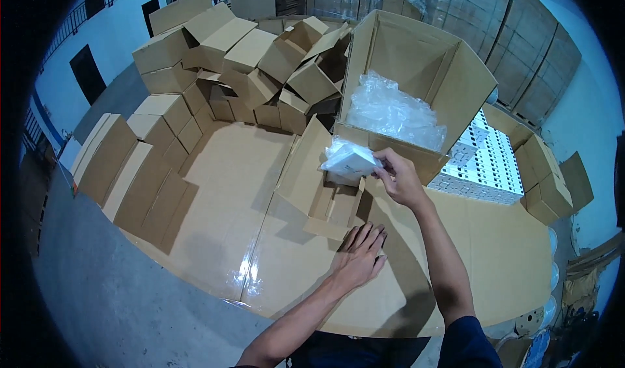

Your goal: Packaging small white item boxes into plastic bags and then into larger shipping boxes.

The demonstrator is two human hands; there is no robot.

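My right hand (398, 177) holds a white plastic-wrapped packet (350, 160) just above a small open cardboard box (319, 189). My left hand (360, 254) lies flat with fingers together, pressing down on a front flap of that small box against the cardboard-covered table (215, 212). Behind the small box stands a large open carton (416, 68) with crumpled clear plastic wrap (394, 111) inside it.
A heap of several empty small cartons (260, 62) fills the far left of the table, with folded ones (124, 166) along the left edge. A carton of white packed boxes (485, 163) sits at the right. Tall stacked cartons (527, 49) stand behind. Grey floor lies at the left.
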